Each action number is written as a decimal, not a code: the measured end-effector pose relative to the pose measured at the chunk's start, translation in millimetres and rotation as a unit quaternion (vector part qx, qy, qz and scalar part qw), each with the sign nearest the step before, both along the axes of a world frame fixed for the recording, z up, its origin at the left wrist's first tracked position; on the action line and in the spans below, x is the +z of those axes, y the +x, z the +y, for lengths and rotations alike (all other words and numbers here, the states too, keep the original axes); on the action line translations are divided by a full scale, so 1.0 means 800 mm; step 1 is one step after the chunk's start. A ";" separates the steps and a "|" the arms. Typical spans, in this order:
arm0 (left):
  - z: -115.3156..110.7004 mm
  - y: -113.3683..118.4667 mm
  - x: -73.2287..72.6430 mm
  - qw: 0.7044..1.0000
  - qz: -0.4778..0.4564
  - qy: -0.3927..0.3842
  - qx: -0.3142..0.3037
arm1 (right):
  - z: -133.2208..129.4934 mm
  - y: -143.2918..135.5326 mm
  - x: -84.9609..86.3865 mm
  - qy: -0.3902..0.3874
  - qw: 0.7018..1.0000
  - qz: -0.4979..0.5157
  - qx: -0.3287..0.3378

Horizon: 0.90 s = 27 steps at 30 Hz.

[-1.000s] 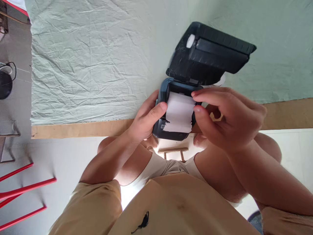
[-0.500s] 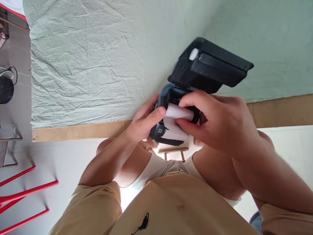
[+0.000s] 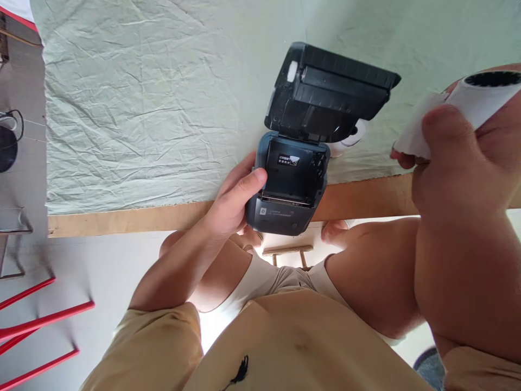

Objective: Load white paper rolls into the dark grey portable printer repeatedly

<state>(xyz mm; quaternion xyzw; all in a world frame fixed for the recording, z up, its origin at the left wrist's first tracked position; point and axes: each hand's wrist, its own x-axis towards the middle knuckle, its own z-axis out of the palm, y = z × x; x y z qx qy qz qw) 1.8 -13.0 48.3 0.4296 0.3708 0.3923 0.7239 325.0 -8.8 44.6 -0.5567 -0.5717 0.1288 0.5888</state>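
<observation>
A dark portable label printer point(image 3: 280, 214) is gripped along its left side by my left hand point(image 3: 234, 201), with the thumb on the rim of its paper bay. Its black lid point(image 3: 331, 89) is swung up and back, and the bay shows bare with a small printed sticker inside. Off to the right, my right hand point(image 3: 468, 163) is closed around a white paper roll point(image 3: 484, 100) with a dark core and a loose paper end. Behind the lid, another white roll point(image 3: 356, 136) is partly hidden on the cloth.
A wrinkled pale green cloth point(image 3: 142, 108) covers the table, whose wooden edge point(image 3: 130, 218) runs in front of me. Red metal legs point(image 3: 49, 320) stand on the floor at the lower left. My knees are under the table edge.
The paper roll has come out of the printer's bay and moved right in my right hand. My left hand still holds the printer, which has shifted slightly left.
</observation>
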 end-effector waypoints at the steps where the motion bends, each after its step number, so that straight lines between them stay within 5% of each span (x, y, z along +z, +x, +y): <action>1: 0.000 0.000 0.001 1.000 -0.003 0.002 -0.002 | -0.004 0.005 0.000 0.018 0.997 -0.068 -0.009; 5: -0.003 0.001 0.003 1.000 -0.015 -0.006 -0.011 | -0.011 0.040 -0.002 -0.020 0.939 -0.343 -0.010; 11: -0.004 0.009 0.010 1.000 -0.011 -0.003 0.014 | -0.004 0.067 -0.022 -0.228 0.915 -0.333 -0.004; 13: -0.004 0.010 0.011 1.000 -0.009 -0.010 0.018 | -0.009 0.058 -0.015 -0.193 0.918 -0.346 -0.004; 18: -0.005 0.003 0.000 1.000 -0.011 0.004 -0.013 | -0.027 -0.004 0.000 0.078 0.941 -0.328 0.026; 22: -0.006 -0.003 -0.009 1.000 -0.009 0.019 0.001 | -0.021 -0.048 -0.027 0.047 0.955 -0.291 0.034; 27: -0.004 -0.004 -0.012 0.998 -0.040 0.033 -0.018 | -0.011 -0.048 -0.039 -0.003 0.964 -0.250 0.089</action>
